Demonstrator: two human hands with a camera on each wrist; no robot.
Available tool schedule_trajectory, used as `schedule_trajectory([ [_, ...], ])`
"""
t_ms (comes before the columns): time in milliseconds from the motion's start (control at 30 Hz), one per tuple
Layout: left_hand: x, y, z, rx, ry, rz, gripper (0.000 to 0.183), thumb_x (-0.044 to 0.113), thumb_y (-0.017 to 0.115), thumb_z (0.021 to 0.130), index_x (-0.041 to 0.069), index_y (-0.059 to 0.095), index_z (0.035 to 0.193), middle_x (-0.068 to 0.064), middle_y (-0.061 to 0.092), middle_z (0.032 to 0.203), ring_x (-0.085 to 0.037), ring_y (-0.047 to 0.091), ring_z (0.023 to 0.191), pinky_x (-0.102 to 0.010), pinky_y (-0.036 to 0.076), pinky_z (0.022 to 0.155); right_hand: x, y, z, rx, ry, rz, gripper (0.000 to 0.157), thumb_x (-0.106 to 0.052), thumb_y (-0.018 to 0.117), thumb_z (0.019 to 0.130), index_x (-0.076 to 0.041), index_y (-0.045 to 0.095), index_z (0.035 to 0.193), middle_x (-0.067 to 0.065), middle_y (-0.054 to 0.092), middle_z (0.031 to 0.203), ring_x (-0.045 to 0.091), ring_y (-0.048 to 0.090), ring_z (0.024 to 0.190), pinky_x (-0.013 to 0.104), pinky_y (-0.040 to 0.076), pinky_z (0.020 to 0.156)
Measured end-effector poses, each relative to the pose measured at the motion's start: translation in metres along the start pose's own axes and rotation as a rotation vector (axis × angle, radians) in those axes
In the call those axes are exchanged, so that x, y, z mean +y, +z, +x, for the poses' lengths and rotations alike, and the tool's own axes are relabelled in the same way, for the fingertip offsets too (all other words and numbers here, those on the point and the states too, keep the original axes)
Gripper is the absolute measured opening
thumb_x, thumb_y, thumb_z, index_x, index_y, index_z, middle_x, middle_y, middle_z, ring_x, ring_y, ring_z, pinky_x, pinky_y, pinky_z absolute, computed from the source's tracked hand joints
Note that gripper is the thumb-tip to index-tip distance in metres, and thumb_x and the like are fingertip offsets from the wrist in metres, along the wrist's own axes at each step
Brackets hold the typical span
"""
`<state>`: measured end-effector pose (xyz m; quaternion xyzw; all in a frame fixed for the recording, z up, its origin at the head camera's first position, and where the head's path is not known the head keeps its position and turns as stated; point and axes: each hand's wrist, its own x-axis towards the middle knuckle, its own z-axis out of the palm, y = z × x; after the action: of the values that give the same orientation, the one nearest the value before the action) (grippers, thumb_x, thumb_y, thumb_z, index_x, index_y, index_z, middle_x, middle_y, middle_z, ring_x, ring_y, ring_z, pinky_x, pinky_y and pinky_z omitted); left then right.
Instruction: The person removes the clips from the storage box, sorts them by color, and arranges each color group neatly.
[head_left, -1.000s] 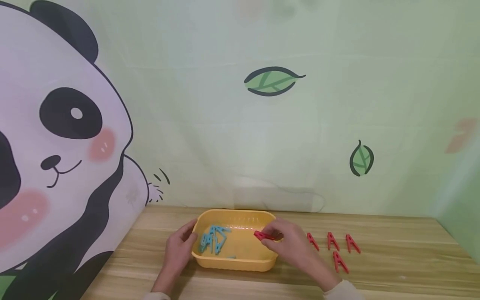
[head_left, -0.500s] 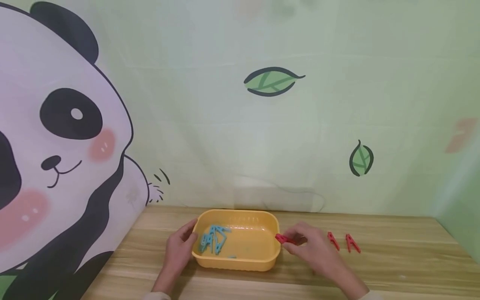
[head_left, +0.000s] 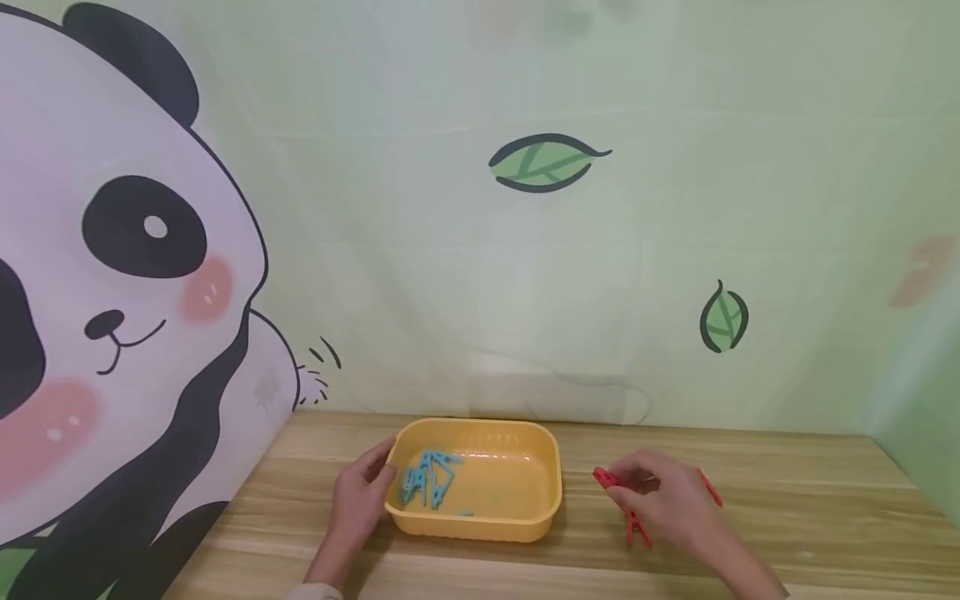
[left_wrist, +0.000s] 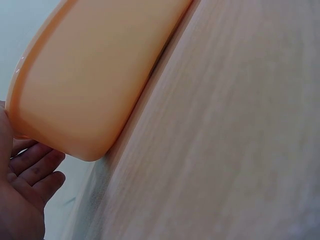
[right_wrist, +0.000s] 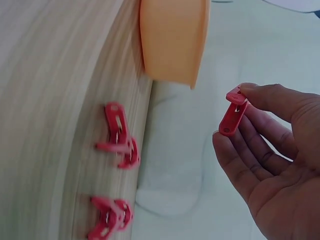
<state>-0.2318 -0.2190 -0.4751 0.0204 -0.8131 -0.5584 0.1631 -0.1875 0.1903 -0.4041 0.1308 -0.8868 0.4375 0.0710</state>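
Head camera: your left hand (head_left: 360,496) holds the left end of a yellow plastic basin (head_left: 480,529), thumb and forefinger bent at its rim, apparently to steady it. Pale-blue clothespins (head_left: 417,478) lie bunched inside at that end. To the basin's right and apart from it, your right hand (head_left: 667,496) pinches a red clothespin (head_left: 604,477), long axis roughly crosswise, exposed end pointing left at the basin. Another red clothespin (head_left: 634,525) rests on the wood-grain tabletop (head_left: 810,517), legs spread toward you; a third red clothespin (head_left: 709,487) is partly hidden beyond your hand.

Left wrist camera: your lower fingers bend loosely outside the basin's wall; how hard they press, you cannot tell from here.

Right wrist camera: your thumb and forefinger close on the lifted clothespin, the other fingers half-curled beneath. It slants down and left from your thumb, a grip that likely leaves that end free. The two loose ones lie separate on the tabletop, likely easy to take singly.
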Motion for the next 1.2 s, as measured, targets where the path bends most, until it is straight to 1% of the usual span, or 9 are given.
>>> schedule_trajectory([
  [67,0.000,0.000,0.000,0.000,0.001,0.002,0.042,0.001,0.061,0.102,-0.005,0.061,0.144,-0.022,0.062,0.144,-0.038,0.060,0.134,-0.047,0.048,0.112,0.002,-0.005,0.000,0.006,0.024,-0.007,0.018,-0.007,0.087,0.087,-0.010,0.078,0.103,-0.004,0.075,0.094,0.013,0.070,0.084,0.023,0.061,0.076],
  [133,0.000,0.000,0.000,-0.002,-0.001,0.005,0.043,0.001,0.060,0.102,-0.005,0.060,0.144,-0.022,0.062,0.145,-0.038,0.060,0.134,-0.048,0.048,0.112,0.006,-0.011,-0.002,0.005,0.022,-0.022,0.018,-0.008,0.087,0.088,-0.008,0.078,0.104,-0.003,0.075,0.095,0.014,0.071,0.085,0.024,0.061,0.076],
  [300,0.000,0.001,0.000,-0.005,-0.008,0.012,0.043,0.001,0.060,0.102,-0.004,0.060,0.145,-0.022,0.062,0.145,-0.038,0.059,0.135,-0.048,0.048,0.112,0.019,-0.027,-0.003,0.015,0.050,-0.071,0.019,-0.009,0.086,0.089,-0.005,0.077,0.106,-0.001,0.076,0.097,0.017,0.070,0.087,0.026,0.061,0.074],
  [433,0.001,0.000,0.000,-0.004,-0.011,0.013,0.044,0.001,0.060,0.102,-0.005,0.060,0.145,-0.023,0.061,0.145,-0.039,0.059,0.135,-0.048,0.047,0.113,0.028,-0.040,-0.003,0.020,0.107,-0.117,0.021,-0.012,0.086,0.090,-0.004,0.077,0.107,0.000,0.076,0.096,0.017,0.070,0.087,0.025,0.060,0.072],
  [600,0.002,0.000,0.000,0.000,-0.005,0.012,0.043,0.001,0.060,0.102,-0.005,0.060,0.145,-0.024,0.061,0.145,-0.039,0.059,0.135,-0.048,0.047,0.112,0.039,-0.054,-0.003,0.013,0.146,-0.142,0.021,-0.012,0.085,0.090,-0.002,0.076,0.106,0.002,0.076,0.095,0.019,0.070,0.088,0.026,0.060,0.070],
  [767,0.002,0.000,0.000,-0.005,-0.011,0.021,0.043,0.001,0.060,0.102,-0.005,0.060,0.145,-0.024,0.060,0.146,-0.040,0.057,0.136,-0.048,0.046,0.113,0.051,-0.062,-0.004,0.004,0.170,-0.169,0.021,-0.011,0.084,0.091,0.001,0.075,0.105,0.004,0.076,0.096,0.022,0.071,0.090,0.029,0.060,0.072],
  [967,0.002,0.000,0.000,-0.016,-0.025,0.010,0.044,0.001,0.060,0.102,-0.005,0.059,0.146,-0.024,0.059,0.147,-0.040,0.056,0.137,-0.047,0.046,0.113,0.062,-0.071,-0.006,-0.015,0.236,-0.199,0.021,-0.010,0.084,0.090,0.004,0.072,0.102,0.004,0.073,0.093,0.024,0.069,0.088,0.038,0.061,0.074],
  [1100,0.003,0.000,0.001,-0.016,-0.026,0.009,0.044,0.000,0.060,0.102,-0.005,0.059,0.146,-0.024,0.060,0.147,-0.040,0.057,0.137,-0.047,0.047,0.113,0.069,-0.075,-0.008,-0.035,0.271,-0.221,0.017,-0.009,0.083,0.089,0.001,0.072,0.098,0.002,0.071,0.090,0.021,0.066,0.085,0.037,0.058,0.073],
  [1200,0.003,0.000,0.001,-0.016,-0.022,0.016,0.044,0.000,0.060,0.102,-0.005,0.059,0.146,-0.024,0.060,0.147,-0.039,0.057,0.137,-0.046,0.047,0.113,0.075,-0.077,-0.010,-0.057,0.301,-0.228,0.017,-0.010,0.083,0.088,0.000,0.072,0.096,0.002,0.070,0.089,0.020,0.064,0.083,0.036,0.056,0.071],
])
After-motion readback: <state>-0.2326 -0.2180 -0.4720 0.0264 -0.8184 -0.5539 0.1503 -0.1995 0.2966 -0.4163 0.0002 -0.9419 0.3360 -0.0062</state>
